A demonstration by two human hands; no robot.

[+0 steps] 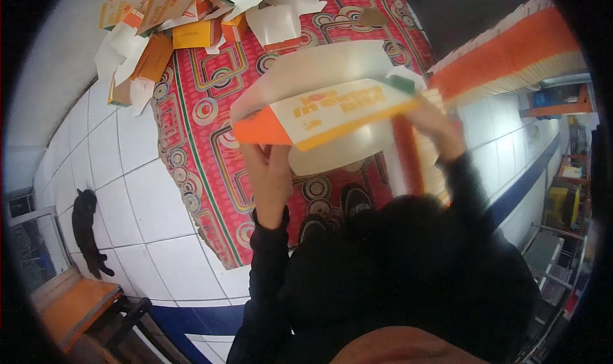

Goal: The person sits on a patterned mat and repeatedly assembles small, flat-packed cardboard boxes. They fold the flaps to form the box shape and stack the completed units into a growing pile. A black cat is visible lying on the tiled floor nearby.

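A cardboard food box [345,108], white with orange, yellow and green parts, is held out in front of me, partly folded. My left hand [267,172] grips its orange end from below. My right hand [437,124] is closed at the opposite end, near a green flap, and is blurred by motion. Behind and below the box shows a pale, whitish surface [345,156]; whether it is a panel of the box or something under it, I cannot tell. Beside my right hand stands a stack of flat card pieces [423,166].
A heap of folded boxes [195,35] lies at the far left on the red patterned mat [204,166]. A long orange-and-white stack [511,51] is at the far right. A black cat [86,227] lies on the white tiles near a wooden bench [80,306]. My shoes [355,199] stand on the mat.
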